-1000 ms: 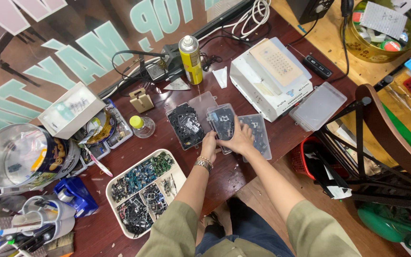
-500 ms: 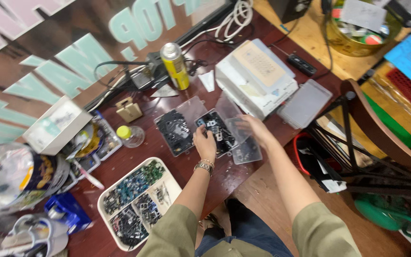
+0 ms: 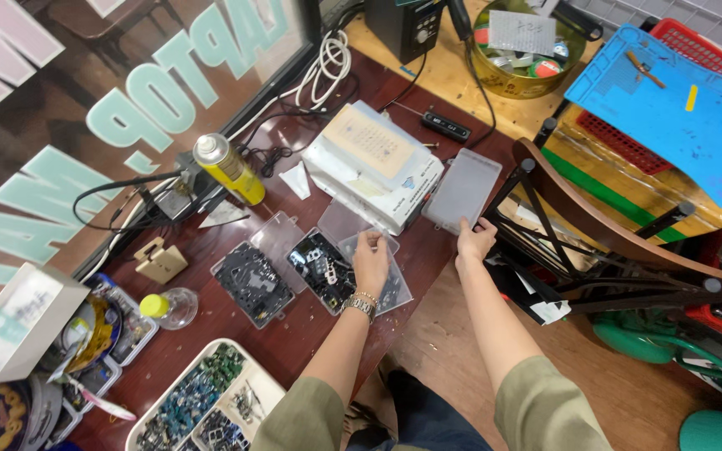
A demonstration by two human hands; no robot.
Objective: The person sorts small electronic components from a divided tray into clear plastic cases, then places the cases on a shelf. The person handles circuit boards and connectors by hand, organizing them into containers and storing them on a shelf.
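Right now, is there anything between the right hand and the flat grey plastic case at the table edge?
Nothing visible: the right hand already touches the near edge of the grey case.

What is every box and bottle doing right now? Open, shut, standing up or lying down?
Left hand: fingertips on the clear box, grasp unclear.
Right hand: gripping the grey lidded case's near edge.
Clear box: open, holding dark small parts.
Second clear box: open, lid folded back.
Grey lidded case: shut, flat on the table.
Yellow spray can: capped, seems upright.
Small yellow-capped bottle: capped, lying down.
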